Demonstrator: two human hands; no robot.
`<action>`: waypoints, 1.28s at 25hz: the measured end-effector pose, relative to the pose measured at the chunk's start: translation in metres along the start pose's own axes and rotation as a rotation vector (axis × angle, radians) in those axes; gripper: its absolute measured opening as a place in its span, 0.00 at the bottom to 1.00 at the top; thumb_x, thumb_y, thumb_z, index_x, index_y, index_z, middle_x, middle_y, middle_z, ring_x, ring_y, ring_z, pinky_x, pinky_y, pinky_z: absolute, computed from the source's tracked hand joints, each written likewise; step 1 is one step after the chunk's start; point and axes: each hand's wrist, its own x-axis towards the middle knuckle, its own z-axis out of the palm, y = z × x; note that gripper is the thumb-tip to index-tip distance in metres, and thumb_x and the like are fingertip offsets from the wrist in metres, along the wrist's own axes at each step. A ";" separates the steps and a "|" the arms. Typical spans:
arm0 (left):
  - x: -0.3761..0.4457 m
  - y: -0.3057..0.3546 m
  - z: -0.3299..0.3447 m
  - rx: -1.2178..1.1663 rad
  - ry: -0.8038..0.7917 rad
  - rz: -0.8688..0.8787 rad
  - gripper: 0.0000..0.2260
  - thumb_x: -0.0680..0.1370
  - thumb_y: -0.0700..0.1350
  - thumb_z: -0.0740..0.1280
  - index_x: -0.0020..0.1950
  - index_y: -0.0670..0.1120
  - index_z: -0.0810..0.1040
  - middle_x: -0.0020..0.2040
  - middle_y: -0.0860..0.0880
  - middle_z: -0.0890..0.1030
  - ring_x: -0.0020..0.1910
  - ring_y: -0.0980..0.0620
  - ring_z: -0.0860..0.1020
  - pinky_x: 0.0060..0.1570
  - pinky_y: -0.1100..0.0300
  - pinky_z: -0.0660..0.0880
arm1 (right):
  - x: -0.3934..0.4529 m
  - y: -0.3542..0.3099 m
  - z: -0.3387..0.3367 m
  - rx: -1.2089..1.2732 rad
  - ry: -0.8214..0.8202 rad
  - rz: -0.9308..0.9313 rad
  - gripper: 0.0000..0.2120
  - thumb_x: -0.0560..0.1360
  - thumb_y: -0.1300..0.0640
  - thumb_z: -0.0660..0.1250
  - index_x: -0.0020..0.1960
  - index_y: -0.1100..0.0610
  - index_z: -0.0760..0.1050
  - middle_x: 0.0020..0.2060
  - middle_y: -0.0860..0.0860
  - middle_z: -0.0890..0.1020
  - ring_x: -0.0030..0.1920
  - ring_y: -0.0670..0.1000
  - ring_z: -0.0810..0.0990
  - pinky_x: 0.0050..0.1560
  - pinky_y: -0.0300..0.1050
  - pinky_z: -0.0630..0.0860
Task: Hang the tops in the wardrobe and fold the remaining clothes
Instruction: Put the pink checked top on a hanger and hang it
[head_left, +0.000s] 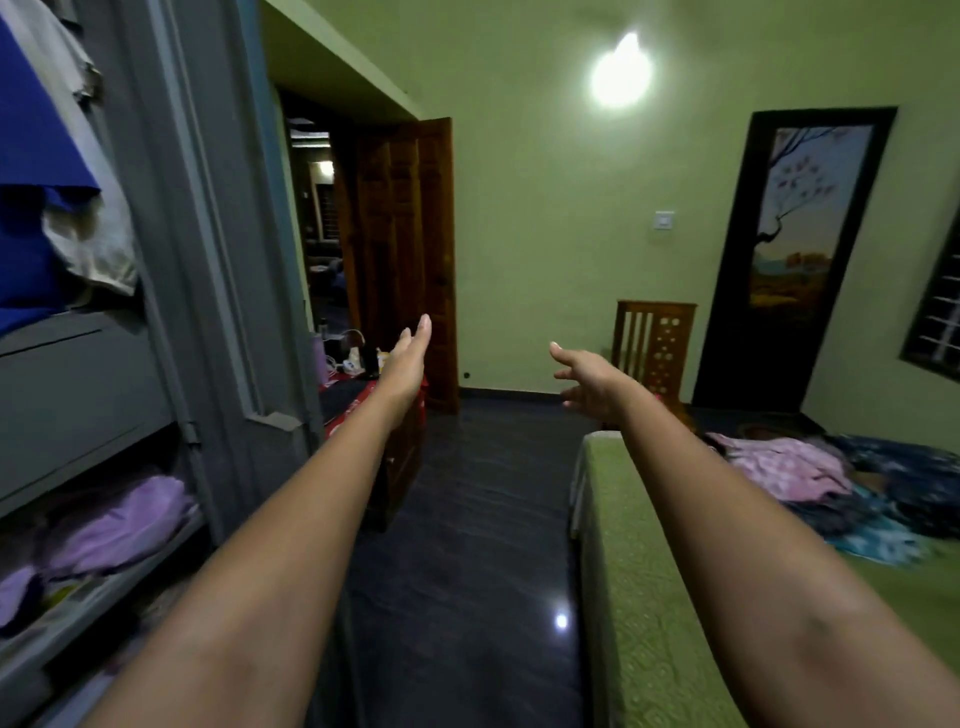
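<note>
Both arms reach forward into the room, holding nothing. My left hand (408, 358) is open with straight fingers, in front of the wooden door. My right hand (584, 376) is open with spread fingers, above the near corner of the bed (639, 597). On the bed's green cover at the right lies a heap of clothes: a pink patterned garment (789, 470) and dark blue patterned ones (904, 478). The grey wardrobe (171, 291) stands open at the left. A blue top (31, 208) and a pale one (93, 228) hang inside. Folded purple clothes (119, 525) lie on a lower shelf.
A dark glossy floor (467, 545) runs between wardrobe and bed. A low wooden cabinet (400, 457) with small items on a red cover stands by the open wooden door (410, 254). A wooden chair (654, 348) stands against the green far wall.
</note>
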 end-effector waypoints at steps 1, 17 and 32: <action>0.004 0.003 0.014 0.001 -0.019 0.007 0.31 0.81 0.62 0.52 0.78 0.46 0.52 0.78 0.49 0.55 0.76 0.49 0.54 0.72 0.55 0.53 | 0.001 0.000 -0.013 0.002 0.018 0.000 0.29 0.80 0.42 0.57 0.75 0.56 0.58 0.72 0.55 0.66 0.70 0.62 0.66 0.56 0.48 0.71; 0.278 -0.034 0.106 -0.053 -0.095 0.007 0.37 0.77 0.67 0.54 0.79 0.48 0.45 0.78 0.47 0.56 0.77 0.47 0.55 0.74 0.44 0.53 | 0.254 0.002 -0.099 -0.008 0.080 -0.076 0.36 0.77 0.39 0.59 0.77 0.56 0.53 0.76 0.54 0.56 0.76 0.58 0.54 0.72 0.55 0.55; 0.624 -0.126 0.244 -0.012 -0.167 0.011 0.37 0.76 0.68 0.53 0.79 0.51 0.47 0.78 0.48 0.57 0.77 0.46 0.54 0.74 0.42 0.54 | 0.622 0.008 -0.155 0.008 0.114 -0.039 0.35 0.78 0.40 0.59 0.77 0.58 0.54 0.76 0.56 0.58 0.75 0.58 0.56 0.72 0.55 0.56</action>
